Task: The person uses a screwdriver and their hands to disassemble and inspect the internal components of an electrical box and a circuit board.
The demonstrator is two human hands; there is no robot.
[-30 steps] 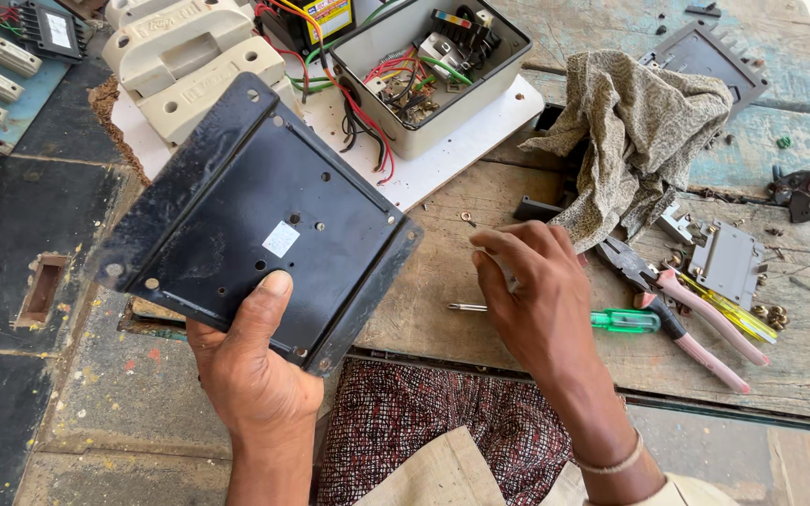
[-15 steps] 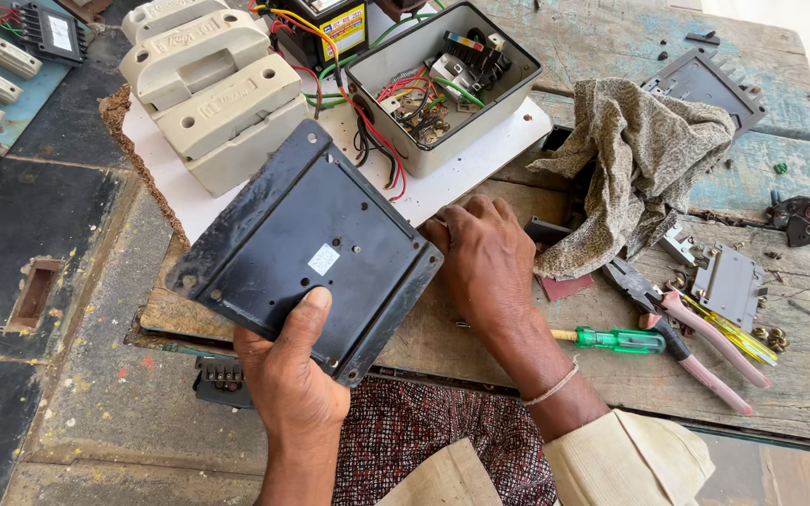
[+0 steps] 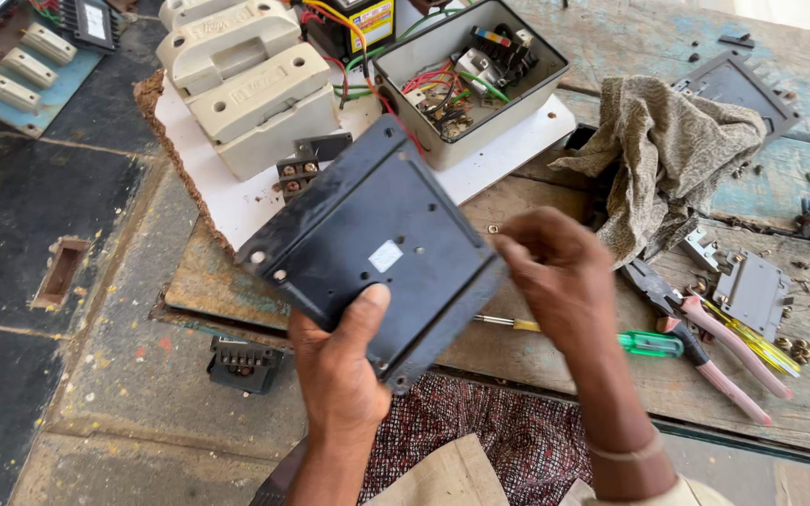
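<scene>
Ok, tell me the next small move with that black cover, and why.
Probably turn the black cover toward the open grey box and line it up. The left hand grips its lower edge, the right hand touches its right edge, and the box's wiring lies uncovered just beyond.

A crumpled rag (image 3: 669,150) lies near the workbench's (image 3: 799,394) far edge; pliers (image 3: 705,342) beside a green screwdriver (image 3: 625,341) near its front edge
</scene>
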